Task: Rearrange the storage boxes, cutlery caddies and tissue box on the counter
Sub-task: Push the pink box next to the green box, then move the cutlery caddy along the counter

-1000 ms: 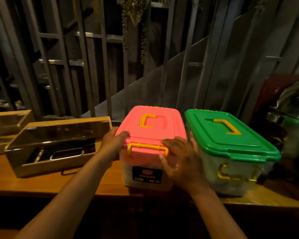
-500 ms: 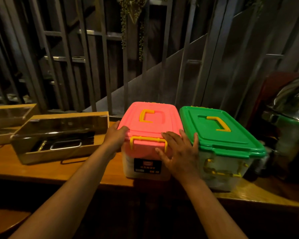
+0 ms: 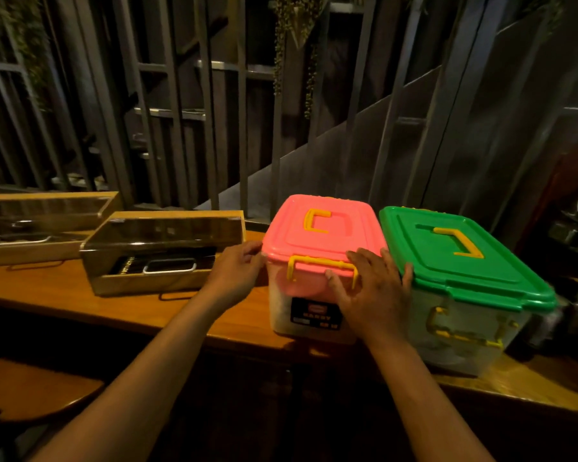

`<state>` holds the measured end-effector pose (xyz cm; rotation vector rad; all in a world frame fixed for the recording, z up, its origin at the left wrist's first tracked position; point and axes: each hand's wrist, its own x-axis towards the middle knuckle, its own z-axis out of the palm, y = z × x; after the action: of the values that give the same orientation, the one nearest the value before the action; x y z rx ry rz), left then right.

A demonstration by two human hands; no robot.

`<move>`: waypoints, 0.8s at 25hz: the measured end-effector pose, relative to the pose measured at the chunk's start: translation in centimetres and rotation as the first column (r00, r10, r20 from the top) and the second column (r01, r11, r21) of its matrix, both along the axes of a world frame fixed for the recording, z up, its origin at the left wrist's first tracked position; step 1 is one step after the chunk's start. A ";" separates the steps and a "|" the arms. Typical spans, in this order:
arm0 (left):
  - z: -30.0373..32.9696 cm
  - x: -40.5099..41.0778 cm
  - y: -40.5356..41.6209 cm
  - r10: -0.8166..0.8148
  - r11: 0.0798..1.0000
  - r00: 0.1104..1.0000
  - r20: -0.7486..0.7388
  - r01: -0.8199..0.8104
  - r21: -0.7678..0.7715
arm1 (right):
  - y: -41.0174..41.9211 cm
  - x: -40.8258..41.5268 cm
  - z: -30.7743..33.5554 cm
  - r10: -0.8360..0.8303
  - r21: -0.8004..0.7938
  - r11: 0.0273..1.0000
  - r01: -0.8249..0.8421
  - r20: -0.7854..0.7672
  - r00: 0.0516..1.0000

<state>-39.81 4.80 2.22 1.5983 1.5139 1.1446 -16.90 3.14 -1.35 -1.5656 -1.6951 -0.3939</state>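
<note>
The pink-lidded storage box (image 3: 321,261) sits at the front edge of the wooden surface (image 3: 64,291), its lid closed, with a yellow handle on top and a yellow latch on the near side above a dark label. Its cloudy wall hides whatever is inside. The left hand (image 3: 237,271) presses against the box's left side with curled fingers at the lid's rim; the right hand (image 3: 371,288) lies spread over the front right corner, fingers across the latch and thumb reaching toward the neighbour. Neither hand wraps around anything.

Touching the pink box's right side stands the green-lidded storage box (image 3: 461,271), closed, yellow handle on top; its contents are unclear through the translucent wall. Left of the pink box lies a wooden cutlery caddy (image 3: 161,251) with a clear cover, holding dark cutlery beside a metal handle. Farther left, a second cutlery caddy (image 3: 37,225) holds metal utensils.
</note>
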 end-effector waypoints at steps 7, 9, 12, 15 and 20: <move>-1.6 -13.4 -1.7 0.284 0.945 0.830 -0.480 -0.157 0.288 | 0.9 -14.4 1.5 0.165 0.056 0.985 -0.166 0.010 0.986; -1.9 -18.8 -0.7 0.332 0.929 0.803 -0.495 -0.189 0.318 | 2.7 -19.9 1.0 0.211 0.044 0.977 -0.209 -0.040 0.977; -3.0 -26.5 1.7 0.342 0.930 0.769 -0.540 -0.197 0.310 | 5.3 -27.5 -0.5 0.246 -0.038 0.967 -0.251 -0.108 0.963; -4.9 -34.2 5.2 0.367 0.928 0.785 -0.499 -0.273 0.254 | 7.7 -34.6 -2.4 0.293 -0.202 0.927 -0.317 -0.139 0.946; -6.6 -39.8 10.0 0.218 0.974 0.921 -0.323 -0.225 0.018 | 9.8 -40.7 -4.2 0.340 -0.387 0.842 -0.377 -0.163 0.926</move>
<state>-79.60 14.77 -4.37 1.6959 1.9548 1.0143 -57.58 12.91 -5.51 -1.4702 -2.0406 0.2433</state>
